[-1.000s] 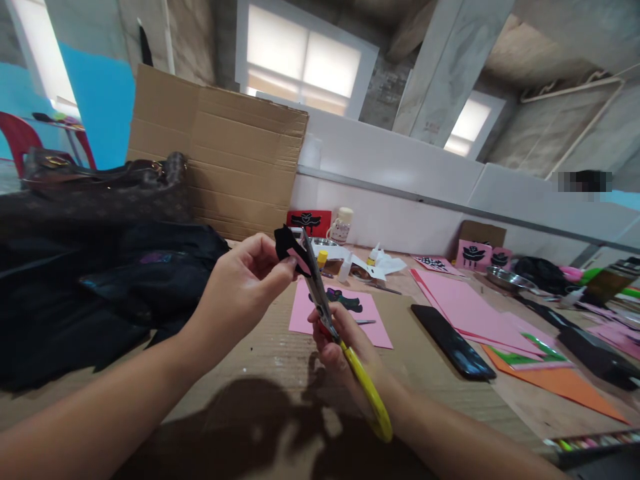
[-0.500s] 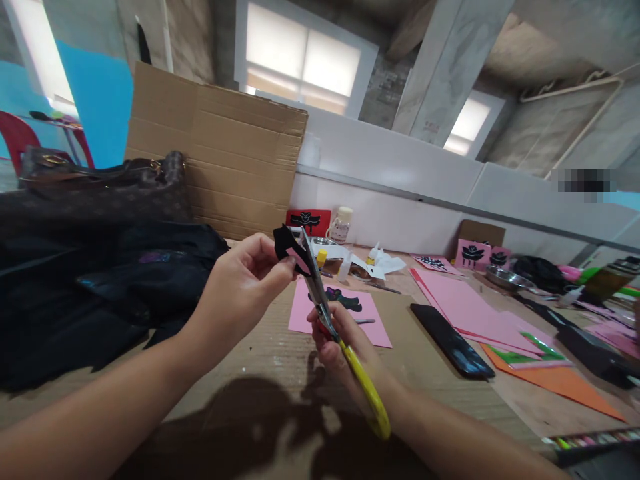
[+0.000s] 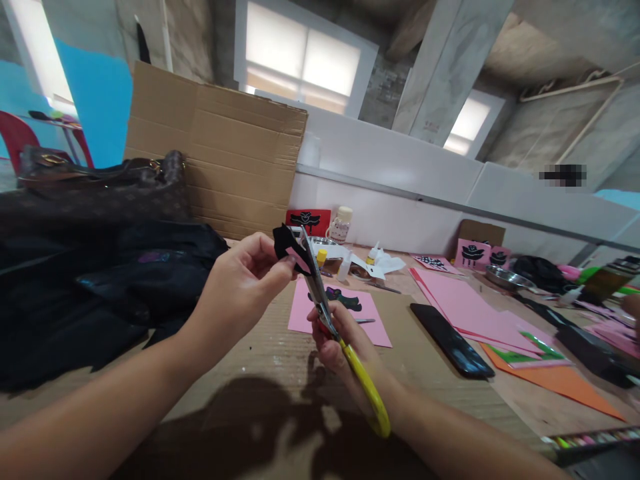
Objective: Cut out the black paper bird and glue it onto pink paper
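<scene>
Between the thumb and fingers of my left hand (image 3: 250, 270) is a small piece of black material (image 3: 285, 241) with a pink patch, possibly paper or fabric. My right hand (image 3: 345, 337) grips scissors (image 3: 367, 383) with a yellow handle, their blades pointing up and away from me. The blades lie along the right edge of the black piece; whether they are fully closed I cannot tell. Behind and below the scissors, a pink sheet (image 3: 377, 333) lies on the cardboard with a dark cut-out shape (image 3: 345, 299) and tweezers-like metal tool (image 3: 366, 321) on it.
A black phone (image 3: 450, 340) lies to the right, beside stacked pink paper (image 3: 460, 307) and an orange sheet (image 3: 565, 387). Glue bottles (image 3: 344, 267) and a mug (image 3: 341, 225) stand at the back. Black cloth (image 3: 115, 293) and a brown handbag (image 3: 100, 193) are at left, before upright cardboard (image 3: 225, 147).
Both hands, the black piece and the scissors look almost unmoved. A blurred patch at the far right has shifted slightly left.
</scene>
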The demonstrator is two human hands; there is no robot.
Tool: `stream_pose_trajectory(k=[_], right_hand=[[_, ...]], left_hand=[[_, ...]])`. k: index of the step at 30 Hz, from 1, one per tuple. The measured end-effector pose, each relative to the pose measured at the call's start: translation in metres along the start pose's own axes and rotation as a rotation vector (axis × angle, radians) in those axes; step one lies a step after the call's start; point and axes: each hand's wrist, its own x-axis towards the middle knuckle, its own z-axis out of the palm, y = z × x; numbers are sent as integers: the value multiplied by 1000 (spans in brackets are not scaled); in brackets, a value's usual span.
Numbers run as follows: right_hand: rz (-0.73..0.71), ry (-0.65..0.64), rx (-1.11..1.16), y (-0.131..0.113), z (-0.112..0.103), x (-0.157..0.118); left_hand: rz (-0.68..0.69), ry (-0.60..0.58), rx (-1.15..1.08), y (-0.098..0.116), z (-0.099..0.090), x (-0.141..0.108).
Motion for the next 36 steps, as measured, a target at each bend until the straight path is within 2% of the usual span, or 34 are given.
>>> stream_pose_trajectory(k=[11, 36], right_hand=[[49, -19, 42, 0, 1, 0], [54, -16, 56, -1, -1, -2]], left_hand=[[6, -3, -24, 1, 1, 0], [-17, -10, -55, -2, -1, 4]])
